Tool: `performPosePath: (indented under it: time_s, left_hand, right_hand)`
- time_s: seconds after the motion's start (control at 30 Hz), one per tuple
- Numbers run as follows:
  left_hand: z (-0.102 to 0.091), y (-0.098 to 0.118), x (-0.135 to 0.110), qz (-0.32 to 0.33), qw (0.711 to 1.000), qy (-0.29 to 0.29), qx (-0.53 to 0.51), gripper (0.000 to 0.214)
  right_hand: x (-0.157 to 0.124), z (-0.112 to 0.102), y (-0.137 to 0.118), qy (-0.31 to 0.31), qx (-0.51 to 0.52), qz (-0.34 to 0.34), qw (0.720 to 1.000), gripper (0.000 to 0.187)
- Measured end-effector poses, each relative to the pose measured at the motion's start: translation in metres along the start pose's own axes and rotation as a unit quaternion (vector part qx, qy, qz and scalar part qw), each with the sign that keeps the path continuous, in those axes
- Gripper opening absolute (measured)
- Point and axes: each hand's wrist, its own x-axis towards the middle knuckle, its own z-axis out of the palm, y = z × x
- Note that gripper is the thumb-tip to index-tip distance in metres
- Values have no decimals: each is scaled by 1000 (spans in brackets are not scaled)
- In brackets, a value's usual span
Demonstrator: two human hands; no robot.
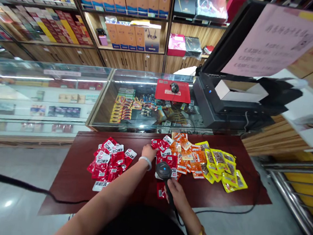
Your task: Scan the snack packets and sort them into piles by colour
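Note:
My right hand point(177, 195) is wrapped round the handle of a black barcode scanner point(164, 170), whose head hangs over red snack packets point(166, 156) in the middle of a dark red table point(69, 183). My left hand point(148, 151), with a white bangle on the wrist, reaches into that middle pile; its fingers are closed on a red packet. A separate pile of red packets point(110, 162) lies to the left. Orange packets point(188, 158) and yellow packets point(223, 168) spread to the right.
Behind the table stands a glass display counter point(102, 101) carrying a red mouse pad with a mouse point(173, 90) and a black till machine point(230, 102). Shelves of boxed goods point(131, 33) fill the back wall. A black cable point(14, 184) crosses the floor at left.

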Motion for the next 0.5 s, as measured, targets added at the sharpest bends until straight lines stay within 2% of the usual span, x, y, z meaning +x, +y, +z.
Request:
performPosePath:
  time_s: [0.1, 0.2, 0.5]
  left_hand:
    - [4, 7, 10, -16, 1000, 7, -16, 28]
    - [6, 4, 12, -23, 999, 15, -28, 25]
    - [-5, -41, -15, -42, 994, -15, -102, 20]
  right_hand:
    - [-3, -3, 4, 8, 1, 3, 1000, 60]
    - [-5, -3, 6, 12, 8, 10, 1000, 62]
    - [5, 14, 1, -16, -9, 12, 1000, 61]
